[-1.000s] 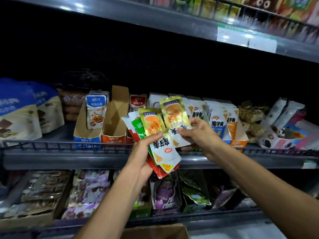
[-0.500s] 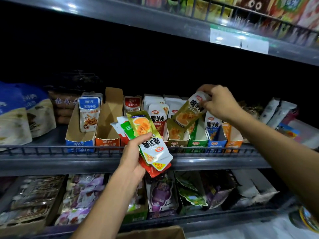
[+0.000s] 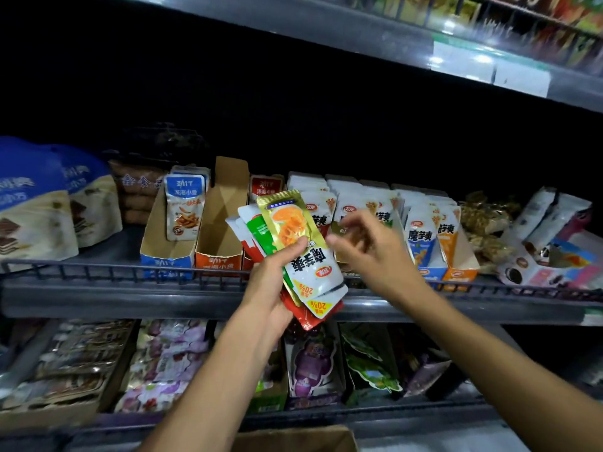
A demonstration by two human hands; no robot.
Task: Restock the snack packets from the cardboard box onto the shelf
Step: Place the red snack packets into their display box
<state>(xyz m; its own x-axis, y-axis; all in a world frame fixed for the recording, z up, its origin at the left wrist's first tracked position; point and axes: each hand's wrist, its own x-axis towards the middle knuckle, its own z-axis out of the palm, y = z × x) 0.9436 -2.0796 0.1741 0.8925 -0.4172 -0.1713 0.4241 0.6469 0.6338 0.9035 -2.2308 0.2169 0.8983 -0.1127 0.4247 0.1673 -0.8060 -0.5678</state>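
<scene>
From the head camera, your left hand [image 3: 269, 288] grips a fanned stack of snack packets [image 3: 301, 256], thumb curled across the gold-topped front one, in front of the middle shelf [image 3: 130, 298]; at least four packets show, the exact count unclear. Your right hand [image 3: 372, 252] hovers just beside the stack, fingers loosely spread, blurred, holding nothing. One cardboard box [image 3: 293, 438] edge shows at the bottom.

Packets [image 3: 301, 243]: glossy plastic film with a gold foil top, catching the light.
Display tray [image 3: 219, 223]: matt brown cardboard inside, showing a printed front.
Shelf rail [image 3: 130, 272]: dark metal wire.
Shelf edge [image 3: 391, 40]: smooth metal, gleaming.
</scene>
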